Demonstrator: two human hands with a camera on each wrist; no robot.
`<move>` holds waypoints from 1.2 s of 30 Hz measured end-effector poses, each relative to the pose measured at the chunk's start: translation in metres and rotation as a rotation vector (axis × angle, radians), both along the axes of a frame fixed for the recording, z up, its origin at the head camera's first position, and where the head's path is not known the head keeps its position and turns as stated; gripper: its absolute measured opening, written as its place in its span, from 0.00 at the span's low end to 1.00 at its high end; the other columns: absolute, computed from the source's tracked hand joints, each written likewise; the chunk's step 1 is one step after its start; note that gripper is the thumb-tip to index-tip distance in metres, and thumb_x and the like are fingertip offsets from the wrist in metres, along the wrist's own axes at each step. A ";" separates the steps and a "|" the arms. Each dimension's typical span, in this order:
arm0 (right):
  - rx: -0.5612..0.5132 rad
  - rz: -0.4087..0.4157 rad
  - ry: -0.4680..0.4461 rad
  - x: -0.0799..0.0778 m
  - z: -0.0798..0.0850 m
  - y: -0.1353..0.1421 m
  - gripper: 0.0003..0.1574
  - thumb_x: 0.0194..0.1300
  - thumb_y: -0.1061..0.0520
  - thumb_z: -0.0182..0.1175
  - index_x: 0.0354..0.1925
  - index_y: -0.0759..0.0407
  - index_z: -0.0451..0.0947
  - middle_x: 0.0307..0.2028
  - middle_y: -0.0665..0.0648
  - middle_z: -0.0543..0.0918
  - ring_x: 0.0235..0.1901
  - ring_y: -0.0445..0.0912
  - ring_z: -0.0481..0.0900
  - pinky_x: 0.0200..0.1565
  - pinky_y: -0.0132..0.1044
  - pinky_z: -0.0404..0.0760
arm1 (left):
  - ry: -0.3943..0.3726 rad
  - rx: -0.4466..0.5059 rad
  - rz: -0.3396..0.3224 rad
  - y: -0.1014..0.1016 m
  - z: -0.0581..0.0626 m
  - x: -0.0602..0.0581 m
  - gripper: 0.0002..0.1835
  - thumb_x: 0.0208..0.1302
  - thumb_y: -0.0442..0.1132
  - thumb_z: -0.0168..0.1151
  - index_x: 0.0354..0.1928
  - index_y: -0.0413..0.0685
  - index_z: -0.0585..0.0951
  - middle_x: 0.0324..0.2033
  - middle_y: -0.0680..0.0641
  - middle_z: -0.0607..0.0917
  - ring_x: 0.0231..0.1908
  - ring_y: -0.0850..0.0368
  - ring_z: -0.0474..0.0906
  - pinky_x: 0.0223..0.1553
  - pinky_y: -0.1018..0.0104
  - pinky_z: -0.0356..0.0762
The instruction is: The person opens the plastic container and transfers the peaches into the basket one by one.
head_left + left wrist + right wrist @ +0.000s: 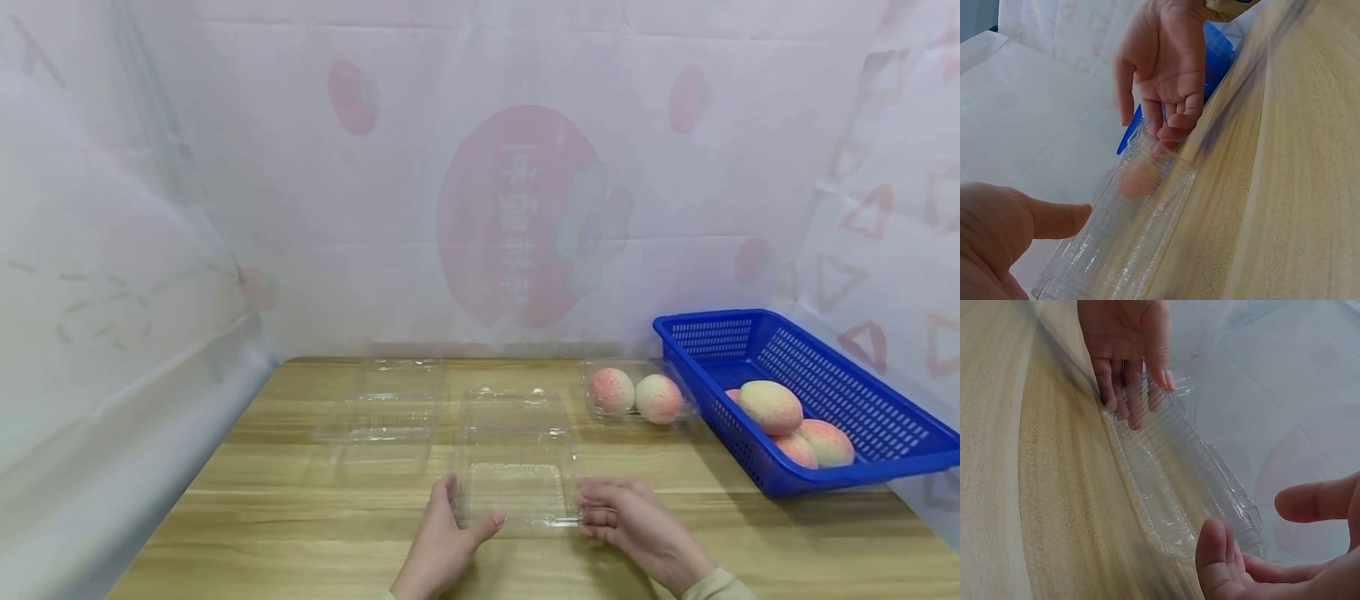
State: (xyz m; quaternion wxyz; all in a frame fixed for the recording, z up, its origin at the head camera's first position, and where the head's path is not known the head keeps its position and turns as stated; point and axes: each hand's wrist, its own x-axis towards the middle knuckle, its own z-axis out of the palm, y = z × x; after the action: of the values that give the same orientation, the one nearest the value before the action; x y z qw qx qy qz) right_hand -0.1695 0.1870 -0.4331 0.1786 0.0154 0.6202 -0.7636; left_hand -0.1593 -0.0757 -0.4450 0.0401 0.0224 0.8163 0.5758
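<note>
The fingers of our left hand (441,535) and right hand (643,527) look relaxed, gripping nothing. The clear plastic box (517,490) lies between them on the surface (300,521), unfolded, its long axis running away from us, both hands at its sides, neither plainly nearer.
</note>
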 end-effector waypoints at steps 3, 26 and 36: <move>0.005 -0.007 -0.001 0.000 -0.001 -0.003 0.32 0.71 0.61 0.56 0.61 0.84 0.59 0.39 0.60 0.78 0.37 0.47 0.78 0.44 0.41 0.80 | 0.003 -0.006 0.000 0.000 0.000 0.001 0.55 0.57 0.51 0.73 0.70 0.24 0.50 0.67 0.21 0.56 0.63 0.22 0.57 0.60 0.33 0.61; -0.020 -0.142 -0.017 0.001 -0.003 -0.006 0.23 0.67 0.70 0.57 0.58 0.79 0.70 0.34 0.60 0.80 0.33 0.47 0.80 0.41 0.40 0.83 | 0.008 -0.007 -0.011 0.001 -0.001 0.000 0.56 0.56 0.51 0.73 0.70 0.23 0.50 0.67 0.21 0.56 0.64 0.22 0.56 0.60 0.32 0.60; -0.036 -0.164 -0.024 0.000 -0.004 -0.006 0.23 0.66 0.70 0.57 0.58 0.79 0.69 0.33 0.60 0.80 0.32 0.47 0.80 0.41 0.40 0.83 | 0.015 0.033 0.095 -0.003 0.001 -0.004 0.36 0.72 0.54 0.56 0.66 0.28 0.67 0.60 0.31 0.72 0.57 0.36 0.71 0.56 0.43 0.73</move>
State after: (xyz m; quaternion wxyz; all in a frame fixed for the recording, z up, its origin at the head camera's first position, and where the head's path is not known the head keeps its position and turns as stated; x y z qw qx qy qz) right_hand -0.1691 0.1810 -0.4369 0.1230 0.0723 0.6008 -0.7866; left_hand -0.1632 -0.0792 -0.4437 0.0061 -0.0112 0.8072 0.5901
